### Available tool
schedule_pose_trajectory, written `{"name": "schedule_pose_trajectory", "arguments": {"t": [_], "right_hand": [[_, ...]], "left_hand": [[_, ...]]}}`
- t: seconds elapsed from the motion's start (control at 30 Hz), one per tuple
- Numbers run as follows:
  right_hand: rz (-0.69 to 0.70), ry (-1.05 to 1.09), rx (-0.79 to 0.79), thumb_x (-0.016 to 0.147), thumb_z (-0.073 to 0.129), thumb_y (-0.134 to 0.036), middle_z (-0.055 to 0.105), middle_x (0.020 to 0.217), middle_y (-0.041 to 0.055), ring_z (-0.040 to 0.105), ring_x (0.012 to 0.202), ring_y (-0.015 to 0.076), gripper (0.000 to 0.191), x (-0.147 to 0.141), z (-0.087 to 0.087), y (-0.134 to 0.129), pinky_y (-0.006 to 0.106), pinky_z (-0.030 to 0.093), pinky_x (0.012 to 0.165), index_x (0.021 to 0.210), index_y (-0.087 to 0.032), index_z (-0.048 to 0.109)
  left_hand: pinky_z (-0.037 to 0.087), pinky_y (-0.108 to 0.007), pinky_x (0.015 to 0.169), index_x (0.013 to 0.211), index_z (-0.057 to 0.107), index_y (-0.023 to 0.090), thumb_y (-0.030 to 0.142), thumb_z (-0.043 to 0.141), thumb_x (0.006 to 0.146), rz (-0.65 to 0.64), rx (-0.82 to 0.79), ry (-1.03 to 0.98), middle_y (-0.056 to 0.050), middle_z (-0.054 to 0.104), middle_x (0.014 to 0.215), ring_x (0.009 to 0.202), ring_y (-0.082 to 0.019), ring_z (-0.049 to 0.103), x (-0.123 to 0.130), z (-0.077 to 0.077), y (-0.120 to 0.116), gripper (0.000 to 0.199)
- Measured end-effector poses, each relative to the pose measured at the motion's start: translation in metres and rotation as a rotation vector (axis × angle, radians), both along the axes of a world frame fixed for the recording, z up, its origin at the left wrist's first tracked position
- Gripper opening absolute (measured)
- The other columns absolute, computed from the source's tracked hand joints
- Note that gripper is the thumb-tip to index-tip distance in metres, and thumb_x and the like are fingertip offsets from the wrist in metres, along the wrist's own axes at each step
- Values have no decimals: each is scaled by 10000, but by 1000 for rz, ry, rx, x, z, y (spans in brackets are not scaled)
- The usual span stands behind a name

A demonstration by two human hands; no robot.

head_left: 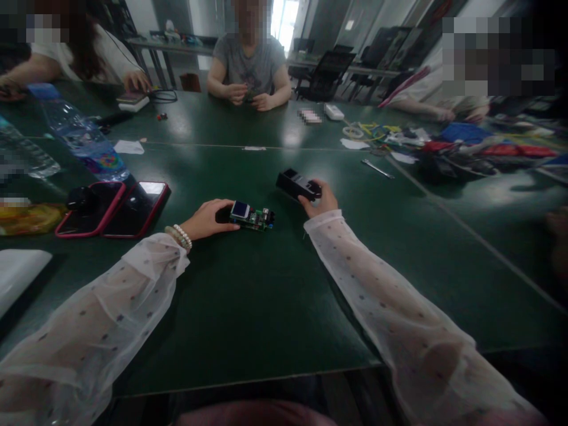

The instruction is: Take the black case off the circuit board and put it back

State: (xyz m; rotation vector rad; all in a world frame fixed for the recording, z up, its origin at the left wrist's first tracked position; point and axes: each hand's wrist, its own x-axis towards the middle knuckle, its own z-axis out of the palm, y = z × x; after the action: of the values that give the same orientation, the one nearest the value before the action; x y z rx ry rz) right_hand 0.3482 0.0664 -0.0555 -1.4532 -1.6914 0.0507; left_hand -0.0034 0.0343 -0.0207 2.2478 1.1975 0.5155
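Green tabletop [266, 307]; left hand [206, 219] pinches circuit board [256, 219], long axis roughly nine-to-three; right hand [325, 202] clasps black case [293, 185] at board's two o'clock.

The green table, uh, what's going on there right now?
A person's left hand grips a small circuit board with a little screen, while the right hand holds a black box-shaped object. The two pieces are apart. Across the green table, another person has both hands around something small, too unclear to identify.
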Motion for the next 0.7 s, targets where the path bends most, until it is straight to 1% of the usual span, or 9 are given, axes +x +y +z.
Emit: {"name": "schedule_pose_trajectory", "arguments": {"t": [0.1, 0.17, 0.27, 0.4, 0.47, 0.57, 0.7], "right_hand": [[85, 76, 112, 832, 595, -414, 579, 1278, 170, 625, 1105, 283, 604, -22, 10, -19, 494, 531, 943, 1354, -180, 404], [178, 69, 137, 867, 574, -431, 550, 1317, 168, 605, 1148, 283, 591, -40, 17, -36, 495, 519, 974, 1377, -208, 376], [343, 14, 162, 874, 571, -437, 550, 1297, 153, 574, 1197, 303, 594, -64, 25, -58, 520, 515, 980, 1390, -237, 355], [492, -41, 158, 877, 573, -396, 557, 1260, 143, 574, 1187, 309, 578, -80, 29, -73, 533, 514, 976, 1389, -252, 346], [520, -53, 161, 875, 583, -364, 557, 1250, 143, 574, 1181, 305, 567, -81, 27, -73, 528, 513, 977, 1381, -246, 356], [528, -56, 133, 874, 587, -345, 549, 1257, 147, 568, 1184, 301, 561, -78, 24, -70, 526, 510, 982, 1376, -231, 364], [522, -76, 63, 843, 612, -377, 541, 1260, 151, 544, 1195, 323, 574, -77, 20, -67, 553, 510, 962, 1352, -230, 391]], "left_hand": [[363, -558, 1067, 1276, 570, 222, 580, 705, 776, -1, 8, -4, -111, 595, 1336, 1244, -318, 527, 1, 2, -1, 629], [368, -547, 1069, 1270, 574, 218, 572, 716, 767, 3, 19, -15, -112, 604, 1323, 1235, -315, 537, 2, 2, -2, 632], [396, -520, 1051, 1254, 588, 195, 550, 734, 755, 20, 21, -38, -123, 621, 1288, 1202, -311, 561, 4, 2, -3, 629], [438, -505, 1001, 1160, 627, 180, 517, 751, 742, 28, 32, -77, -115, 662, 1178, 1108, -298, 601, 6, 1, -4, 550], [447, -510, 989, 1151, 622, 174, 511, 757, 735, 37, 35, -71, -116, 668, 1151, 1087, -299, 609, 6, 1, -4, 552], [447, -515, 1001, 1220, 580, 175, 496, 765, 734, 48, 27, -68, -131, 653, 1202, 1119, -305, 610, 7, 2, -4, 611], [421, -512, 1056, 1372, 463, 227, 474, 811, 690, 10, 30, -126, -132, 599, 1333, 1219, -310, 582, 8, 6, -7, 804]]}}
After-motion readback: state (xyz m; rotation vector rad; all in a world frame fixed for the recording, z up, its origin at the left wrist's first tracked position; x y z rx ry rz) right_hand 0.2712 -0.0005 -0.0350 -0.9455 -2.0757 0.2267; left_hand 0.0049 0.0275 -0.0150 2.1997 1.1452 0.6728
